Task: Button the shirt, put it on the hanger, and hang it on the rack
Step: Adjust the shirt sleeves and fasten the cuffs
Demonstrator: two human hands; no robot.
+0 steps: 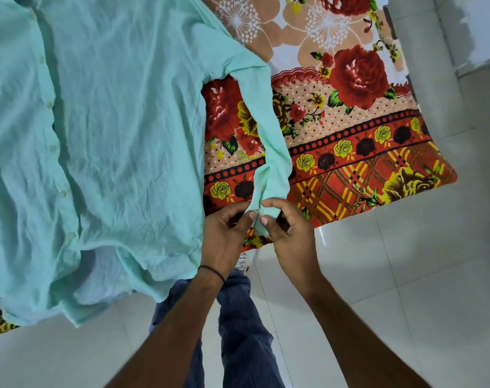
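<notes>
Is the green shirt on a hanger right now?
No, the shirt lies spread flat on the floral bedsheet, while the left hand and right hand pinch its sleeve cuff.

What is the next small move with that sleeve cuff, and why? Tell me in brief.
Probably fasten the cuff: both the left hand and the right hand pinch it between thumb and fingertips at the bed's edge, while the shirt lies spread on the floral bedsheet, its front apparently buttoned. The cuff button is hidden, so this is a guess.
</notes>
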